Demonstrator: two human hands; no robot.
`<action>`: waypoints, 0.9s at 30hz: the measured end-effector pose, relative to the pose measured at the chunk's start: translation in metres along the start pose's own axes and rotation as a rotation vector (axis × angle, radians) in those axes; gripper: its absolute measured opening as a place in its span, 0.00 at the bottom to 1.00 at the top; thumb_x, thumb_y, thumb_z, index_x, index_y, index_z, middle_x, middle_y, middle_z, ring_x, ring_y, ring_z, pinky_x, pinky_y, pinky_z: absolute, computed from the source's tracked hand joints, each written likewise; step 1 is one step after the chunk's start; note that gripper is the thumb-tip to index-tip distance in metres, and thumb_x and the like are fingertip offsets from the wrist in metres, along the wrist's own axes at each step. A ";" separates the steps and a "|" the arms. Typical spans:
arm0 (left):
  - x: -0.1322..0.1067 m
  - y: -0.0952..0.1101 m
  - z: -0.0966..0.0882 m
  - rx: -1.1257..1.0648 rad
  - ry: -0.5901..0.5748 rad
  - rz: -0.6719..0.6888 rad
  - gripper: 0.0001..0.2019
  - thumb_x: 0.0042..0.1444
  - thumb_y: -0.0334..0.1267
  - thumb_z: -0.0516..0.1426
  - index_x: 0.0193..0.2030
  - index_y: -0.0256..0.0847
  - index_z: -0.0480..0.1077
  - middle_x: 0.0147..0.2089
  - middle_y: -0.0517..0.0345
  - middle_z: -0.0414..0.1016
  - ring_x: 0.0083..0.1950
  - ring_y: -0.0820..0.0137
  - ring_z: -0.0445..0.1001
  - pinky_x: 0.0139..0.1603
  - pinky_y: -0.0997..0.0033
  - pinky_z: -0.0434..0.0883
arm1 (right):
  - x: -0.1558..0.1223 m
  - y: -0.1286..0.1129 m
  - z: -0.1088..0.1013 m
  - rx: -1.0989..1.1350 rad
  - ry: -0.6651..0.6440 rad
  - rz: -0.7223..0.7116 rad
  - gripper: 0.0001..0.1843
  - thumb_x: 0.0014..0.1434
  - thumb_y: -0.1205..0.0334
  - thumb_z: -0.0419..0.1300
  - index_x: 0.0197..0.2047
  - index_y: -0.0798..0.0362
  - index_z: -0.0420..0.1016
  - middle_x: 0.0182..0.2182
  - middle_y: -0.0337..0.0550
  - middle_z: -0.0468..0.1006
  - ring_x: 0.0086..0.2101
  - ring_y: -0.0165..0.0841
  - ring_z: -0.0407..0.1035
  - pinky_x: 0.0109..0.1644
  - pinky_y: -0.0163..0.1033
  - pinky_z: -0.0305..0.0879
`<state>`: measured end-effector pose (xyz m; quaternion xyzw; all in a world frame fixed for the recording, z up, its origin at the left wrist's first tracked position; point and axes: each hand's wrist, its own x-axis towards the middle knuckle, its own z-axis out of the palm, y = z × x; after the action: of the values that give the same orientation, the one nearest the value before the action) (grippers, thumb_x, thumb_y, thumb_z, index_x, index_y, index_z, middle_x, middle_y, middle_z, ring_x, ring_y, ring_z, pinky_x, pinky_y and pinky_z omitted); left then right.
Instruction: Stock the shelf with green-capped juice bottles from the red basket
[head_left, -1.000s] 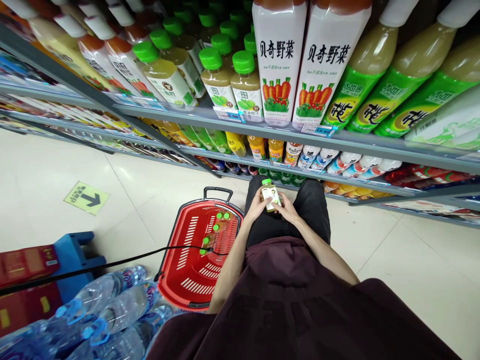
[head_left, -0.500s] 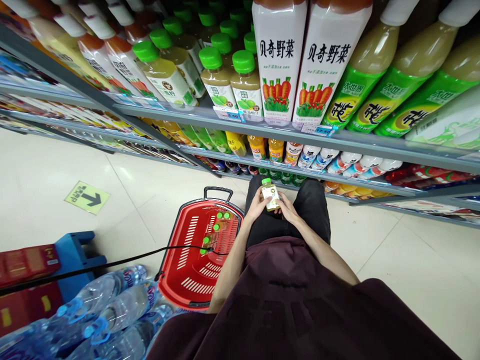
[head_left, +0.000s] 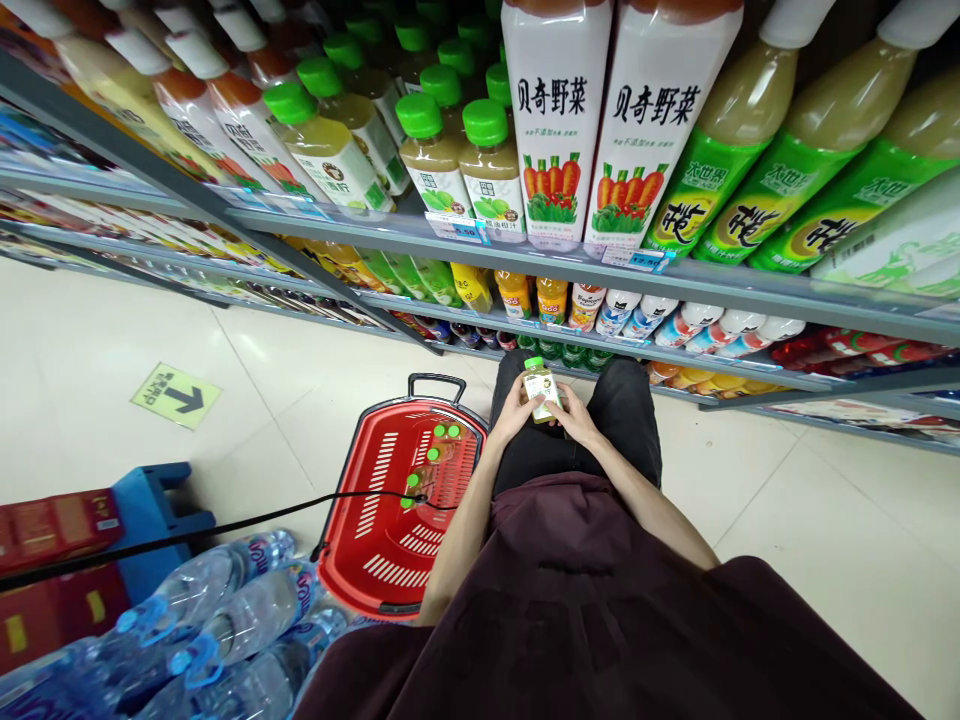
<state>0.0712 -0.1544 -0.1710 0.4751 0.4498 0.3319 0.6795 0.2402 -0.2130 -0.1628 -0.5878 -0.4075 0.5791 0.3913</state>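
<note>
Between both hands, above my lap, I hold a small juice bottle (head_left: 541, 388) with a green cap and a white label facing up at me. My left hand (head_left: 514, 410) closes on its left side, the thumb lying across the lower label. From the right, my right hand (head_left: 573, 414) grips the lower side of the same bottle. The fingers behind the bottle are hidden. Left of my left arm stands a red shopping basket (head_left: 358, 470), with several green-capped bottles (head_left: 433, 454) lying along its right side.
Ahead runs a shelf (head_left: 420, 236) with green-capped bottles (head_left: 489, 180), tall carrot-label bottles (head_left: 559, 130) and green-label bottles (head_left: 694, 180). Lower shelves hold more drinks. At lower left lie large water bottles (head_left: 255, 610) beside a blue stand (head_left: 157, 510). A black cord (head_left: 262, 520) crosses the basket.
Almost nothing differs. Both hands keep hold of the juice bottle above my lap, and the view has shifted only very slightly.
</note>
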 end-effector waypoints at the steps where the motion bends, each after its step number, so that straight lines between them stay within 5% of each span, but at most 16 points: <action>1: 0.000 0.000 0.000 0.002 -0.004 0.002 0.43 0.51 0.48 0.69 0.70 0.36 0.58 0.57 0.41 0.78 0.54 0.57 0.79 0.56 0.56 0.76 | 0.000 -0.001 0.000 0.000 0.000 0.003 0.34 0.60 0.47 0.66 0.64 0.48 0.64 0.38 0.43 0.84 0.25 0.33 0.76 0.31 0.39 0.73; 17: 0.000 0.002 0.001 -0.049 0.015 -0.023 0.42 0.51 0.47 0.70 0.69 0.38 0.61 0.55 0.44 0.79 0.54 0.57 0.79 0.54 0.58 0.77 | -0.003 -0.002 -0.002 -0.004 -0.032 -0.017 0.30 0.66 0.52 0.56 0.68 0.49 0.62 0.38 0.41 0.83 0.27 0.32 0.76 0.30 0.37 0.70; 27: 0.001 0.001 0.003 -0.086 0.028 -0.012 0.41 0.49 0.46 0.71 0.68 0.38 0.62 0.54 0.44 0.79 0.53 0.56 0.79 0.54 0.56 0.77 | -0.001 0.002 -0.002 -0.039 0.009 -0.014 0.28 0.69 0.48 0.53 0.68 0.51 0.65 0.25 0.36 0.79 0.25 0.34 0.75 0.29 0.37 0.71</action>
<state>0.0745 -0.1543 -0.1699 0.4382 0.4473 0.3535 0.6949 0.2420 -0.2142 -0.1640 -0.5951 -0.4208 0.5658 0.3856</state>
